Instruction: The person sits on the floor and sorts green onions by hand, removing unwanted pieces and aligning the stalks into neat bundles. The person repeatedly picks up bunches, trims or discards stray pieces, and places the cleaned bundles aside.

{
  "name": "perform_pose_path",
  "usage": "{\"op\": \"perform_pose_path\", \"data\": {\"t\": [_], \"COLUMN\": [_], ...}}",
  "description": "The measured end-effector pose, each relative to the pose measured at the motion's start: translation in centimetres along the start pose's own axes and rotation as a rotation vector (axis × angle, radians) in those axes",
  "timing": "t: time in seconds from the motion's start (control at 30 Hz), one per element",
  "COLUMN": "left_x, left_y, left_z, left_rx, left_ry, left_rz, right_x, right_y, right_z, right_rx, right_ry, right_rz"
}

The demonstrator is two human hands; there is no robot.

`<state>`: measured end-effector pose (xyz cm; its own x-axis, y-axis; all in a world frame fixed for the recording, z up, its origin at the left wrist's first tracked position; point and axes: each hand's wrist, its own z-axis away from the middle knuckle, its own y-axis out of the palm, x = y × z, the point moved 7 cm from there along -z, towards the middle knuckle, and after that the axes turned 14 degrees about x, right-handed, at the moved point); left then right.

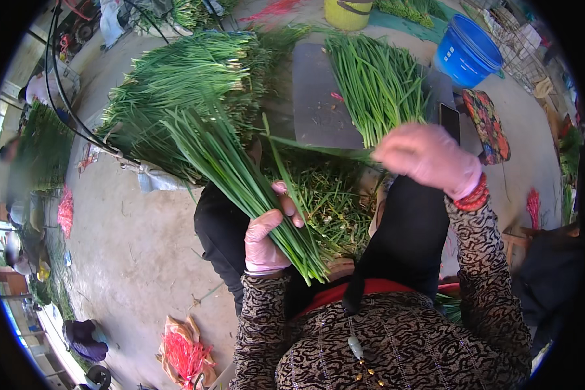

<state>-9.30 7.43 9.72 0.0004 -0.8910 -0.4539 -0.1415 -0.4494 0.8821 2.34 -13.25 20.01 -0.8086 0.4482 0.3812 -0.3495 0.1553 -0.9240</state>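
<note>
In a thin translucent glove, my left hand (268,239) grips a loose bunch of garlic chives (239,183) over my lap. The stem ends point down towards my waist and the leaf tips fan out to the upper left. My right hand (426,156), gloved too and blurred, is up at the near right corner of a dark board (317,97). A long green blade reaches close to its fingertips; whether they pinch it cannot be told. On the board lies a pile of chives (378,83), cut ends facing me. Leafy trimmings (341,204) cover the ground between my legs.
A large stack of chives (185,83) stands left of the board. Beyond its right end are a blue bucket (468,51), a phone (449,122) and a flowered cushion (486,126). A bag of red ties (187,348) lies on the floor. Black cables (61,97) hang at left.
</note>
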Motion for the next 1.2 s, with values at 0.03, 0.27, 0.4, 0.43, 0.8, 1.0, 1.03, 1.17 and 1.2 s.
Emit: {"op": "perform_pose_path", "data": {"t": [0.03, 0.27, 0.4, 0.43, 0.8, 1.0, 1.03, 1.17, 1.2], "left_x": [0.0, 1.1, 1.2, 1.3, -5.7, -8.6, -8.8, -8.7, -8.6], "left_y": [-0.1, -0.2, 0.0, -0.1, -2.2, -1.0, -0.9, -0.4, -0.7], "left_z": [-0.1, -0.5, -0.2, -0.3, -1.9, -2.5, -2.3, -2.3, -2.4], "left_rx": [0.006, -0.007, -0.018, -0.011, -0.039, 0.059, 0.079, 0.083, 0.086], "left_ry": [0.002, -0.025, -0.048, -0.03, 0.281, 0.405, 0.419, 0.452, 0.455], "left_rz": [-0.001, -0.061, -0.041, 0.016, 0.12, 0.148, 0.141, 0.158, 0.164], "right_x": [-0.4, 1.3, 5.3, 5.5, 4.8, 5.6, 5.9, 5.6, 5.9], "right_y": [2.1, 8.4, 10.1, 10.2, 9.7, 13.7, 13.4, 12.5, 11.4], "right_z": [0.1, -3.7, -6.7, -6.7, 1.8, 1.8, 1.6, -0.5, -1.2], "right_rx": [0.15, 0.139, 0.073, 0.007, -0.207, 0.278, 0.209, -0.073, -0.16], "right_ry": [0.162, 0.124, -0.13, -0.119, -0.295, 0.16, 0.219, 0.05, 0.018], "right_rz": [-0.187, -0.689, -1.494, -1.554, -1.912, -0.638, -0.161, -0.968, -1.09]}}
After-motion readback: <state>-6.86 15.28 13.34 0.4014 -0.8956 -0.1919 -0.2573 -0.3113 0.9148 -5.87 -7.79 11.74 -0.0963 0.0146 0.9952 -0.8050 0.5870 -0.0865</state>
